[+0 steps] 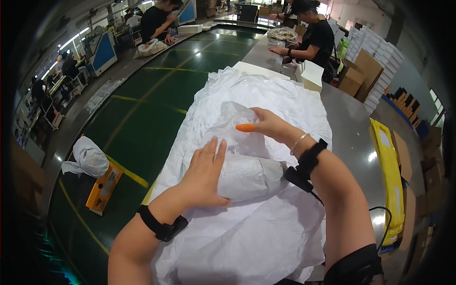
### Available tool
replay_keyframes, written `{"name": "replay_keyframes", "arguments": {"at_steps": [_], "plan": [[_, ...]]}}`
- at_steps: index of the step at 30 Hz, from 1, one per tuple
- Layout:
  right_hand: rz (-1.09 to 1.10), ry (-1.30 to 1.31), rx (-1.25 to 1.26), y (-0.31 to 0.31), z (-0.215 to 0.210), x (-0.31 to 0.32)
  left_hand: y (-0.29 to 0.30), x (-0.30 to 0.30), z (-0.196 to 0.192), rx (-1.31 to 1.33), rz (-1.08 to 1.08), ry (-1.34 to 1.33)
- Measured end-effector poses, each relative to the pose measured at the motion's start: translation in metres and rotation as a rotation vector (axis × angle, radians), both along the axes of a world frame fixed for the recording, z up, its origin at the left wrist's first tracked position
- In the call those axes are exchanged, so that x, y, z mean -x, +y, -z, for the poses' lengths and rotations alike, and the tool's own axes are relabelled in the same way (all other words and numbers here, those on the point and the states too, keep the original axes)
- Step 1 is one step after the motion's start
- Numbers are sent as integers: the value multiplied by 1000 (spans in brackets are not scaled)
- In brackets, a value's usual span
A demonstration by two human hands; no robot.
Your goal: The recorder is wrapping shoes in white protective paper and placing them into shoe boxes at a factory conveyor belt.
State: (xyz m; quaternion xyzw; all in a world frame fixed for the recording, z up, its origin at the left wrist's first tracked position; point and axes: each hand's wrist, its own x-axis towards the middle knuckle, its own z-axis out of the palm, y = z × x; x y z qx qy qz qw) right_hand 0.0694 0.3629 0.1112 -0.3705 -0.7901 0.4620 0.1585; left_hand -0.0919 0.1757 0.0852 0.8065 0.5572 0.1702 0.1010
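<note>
A bundle wrapped in thin white paper (251,178) lies crosswise on a layer of crumpled white sheets (280,92). My left hand (202,175) rests flat against the bundle's left end, its fingers stretched out and the thumb along the near side. On the far side, my right hand (268,124) grips a raised, translucent flap of wrapping paper (240,116) between thumb and fingers. An orange finger cot (245,128) covers the right thumb. What the bundle contains is hidden by the paper.
Left of the sheets runs a green conveyor belt (156,90) carrying a white wrapped bundle (90,156) and an orange box (104,187). A metal table (351,123) lies to the right, with a yellow package (387,175) at its edge. Co-workers (316,40) work farther along.
</note>
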Motion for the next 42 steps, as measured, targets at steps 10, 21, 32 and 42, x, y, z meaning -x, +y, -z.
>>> {"name": "replay_keyframes", "arguments": {"at_steps": [10, 21, 32, 42], "plan": [[-338, -68, -948, -165, 7, -65, -11, -1, -1, -159, -128, 114], [-252, -134, -679, -207, 69, -96, -180, 201, -58, -431, -719, -1627], [-234, -238, -681, -215, 86, -96, -212, 375, 73, -349, -1506, -1312], [-171, -125, -641, -174, 70, -103, -183, 191, 1, -456, -1161, -312]]}}
